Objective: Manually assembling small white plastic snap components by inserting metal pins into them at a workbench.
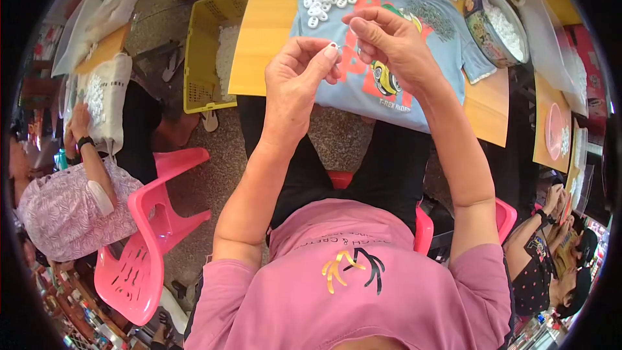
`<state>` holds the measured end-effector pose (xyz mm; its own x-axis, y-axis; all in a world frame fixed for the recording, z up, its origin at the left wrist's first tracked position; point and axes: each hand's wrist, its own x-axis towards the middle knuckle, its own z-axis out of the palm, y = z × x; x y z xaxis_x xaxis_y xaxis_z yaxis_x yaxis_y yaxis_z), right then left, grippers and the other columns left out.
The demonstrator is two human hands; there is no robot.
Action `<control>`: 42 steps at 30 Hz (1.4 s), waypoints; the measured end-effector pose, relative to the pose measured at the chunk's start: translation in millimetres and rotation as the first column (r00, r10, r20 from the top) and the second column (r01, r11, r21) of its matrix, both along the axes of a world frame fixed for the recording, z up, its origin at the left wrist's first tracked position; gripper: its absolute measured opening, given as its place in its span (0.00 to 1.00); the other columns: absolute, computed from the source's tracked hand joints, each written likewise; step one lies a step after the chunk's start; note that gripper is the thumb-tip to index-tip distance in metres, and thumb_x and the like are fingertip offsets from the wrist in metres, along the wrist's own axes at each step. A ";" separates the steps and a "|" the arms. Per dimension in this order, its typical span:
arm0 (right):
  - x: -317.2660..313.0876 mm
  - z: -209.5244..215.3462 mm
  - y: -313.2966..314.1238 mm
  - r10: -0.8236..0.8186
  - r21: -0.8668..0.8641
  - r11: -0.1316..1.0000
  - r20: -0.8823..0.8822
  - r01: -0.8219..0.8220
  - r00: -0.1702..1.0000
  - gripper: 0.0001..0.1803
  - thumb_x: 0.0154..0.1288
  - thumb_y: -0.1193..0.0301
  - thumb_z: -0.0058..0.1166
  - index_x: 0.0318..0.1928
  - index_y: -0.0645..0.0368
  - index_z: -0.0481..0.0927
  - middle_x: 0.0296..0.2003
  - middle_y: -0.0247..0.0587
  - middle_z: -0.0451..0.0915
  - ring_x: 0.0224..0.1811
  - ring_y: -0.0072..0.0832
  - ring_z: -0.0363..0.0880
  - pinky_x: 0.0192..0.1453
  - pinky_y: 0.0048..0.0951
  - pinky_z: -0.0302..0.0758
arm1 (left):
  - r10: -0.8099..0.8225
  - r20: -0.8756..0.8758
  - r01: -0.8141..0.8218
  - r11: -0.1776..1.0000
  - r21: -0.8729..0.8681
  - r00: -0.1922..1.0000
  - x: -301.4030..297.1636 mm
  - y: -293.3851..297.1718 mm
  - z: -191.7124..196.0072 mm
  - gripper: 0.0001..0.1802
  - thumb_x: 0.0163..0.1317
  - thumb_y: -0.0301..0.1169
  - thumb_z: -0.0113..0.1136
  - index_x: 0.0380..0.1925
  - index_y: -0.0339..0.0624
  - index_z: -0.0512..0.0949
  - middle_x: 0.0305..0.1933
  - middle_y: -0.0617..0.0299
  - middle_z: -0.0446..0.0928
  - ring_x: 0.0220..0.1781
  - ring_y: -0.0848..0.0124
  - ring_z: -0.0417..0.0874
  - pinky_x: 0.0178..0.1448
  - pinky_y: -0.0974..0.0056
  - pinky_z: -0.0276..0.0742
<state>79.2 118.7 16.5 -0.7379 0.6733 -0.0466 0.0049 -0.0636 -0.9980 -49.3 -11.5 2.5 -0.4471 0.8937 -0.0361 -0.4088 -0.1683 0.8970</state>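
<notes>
Pink shirt up close, both hands raised over the lap.
Left hand pinches a small white ring at its fingertips; right hand meets it, fingers pinched narrow, above the blue t-shirt. Looks like mid-assembly; next needs careful alignment.

A speckled grey floor lies under an orange-yellow wooden table, with a pink plastic chair at lower left and a yellow slotted crate beside the table's left edge.
</notes>
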 end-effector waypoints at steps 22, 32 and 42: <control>45.0 20.8 -38.8 -0.053 0.076 0.996 -0.038 0.056 0.998 0.17 0.73 0.67 0.49 0.54 0.64 0.79 0.24 0.27 0.71 0.26 0.14 0.68 0.32 0.18 0.69 | -0.136 0.020 0.136 0.991 0.011 0.990 24.5 -2.1 19.2 0.10 0.61 0.26 0.63 0.38 0.30 0.77 0.33 0.59 0.79 0.30 0.77 0.77 0.36 0.72 0.72; 39.9 18.1 -45.1 -0.128 0.224 0.966 -0.036 0.133 0.991 0.14 0.74 0.68 0.49 0.52 0.65 0.80 0.26 0.26 0.73 0.26 0.12 0.68 0.32 0.16 0.67 | -0.092 0.032 0.091 0.996 0.012 0.995 29.6 -2.1 20.8 0.09 0.62 0.26 0.62 0.38 0.30 0.76 0.32 0.58 0.79 0.31 0.76 0.78 0.36 0.72 0.73; 32.5 14.8 -48.1 -0.255 0.575 0.785 -0.040 0.231 0.966 0.12 0.72 0.72 0.51 0.51 0.63 0.80 0.33 0.30 0.79 0.32 0.14 0.73 0.36 0.17 0.71 | -0.022 0.110 0.018 0.999 0.044 0.994 38.0 -1.4 17.7 0.09 0.64 0.26 0.61 0.40 0.31 0.76 0.33 0.57 0.79 0.32 0.75 0.79 0.37 0.71 0.76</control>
<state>111.7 70.6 31.3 -0.5519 0.7433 0.3782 0.1052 0.5119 -0.8526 -11.3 -12.8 20.2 -0.4247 0.9042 -0.0460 -0.5086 -0.1962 0.8384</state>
